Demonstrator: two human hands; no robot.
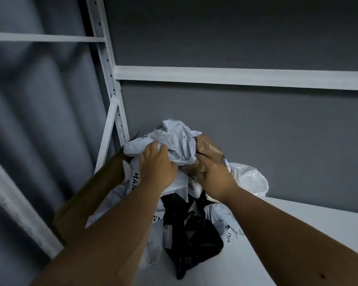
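A heap of parcels in plastic mailer bags lies on a white shelf [298, 223]. On top sits a crumpled pale blue-grey bag [178, 139]. My left hand [157, 168] rests on it with fingers spread over its left side. My right hand [213, 174] grips a brown tape-wrapped parcel [209, 148] at the right of the heap, fingers curled under it. Lower in the heap lie a black bag [192, 234] and white bags with black lettering [135, 178].
A brown cardboard flap [87, 203] stands along the heap's left side. A clear white plastic bag [250, 180] sits behind at the right. White metal rack uprights [112, 83] and a cross beam [236, 76] frame the shelf against a grey wall.
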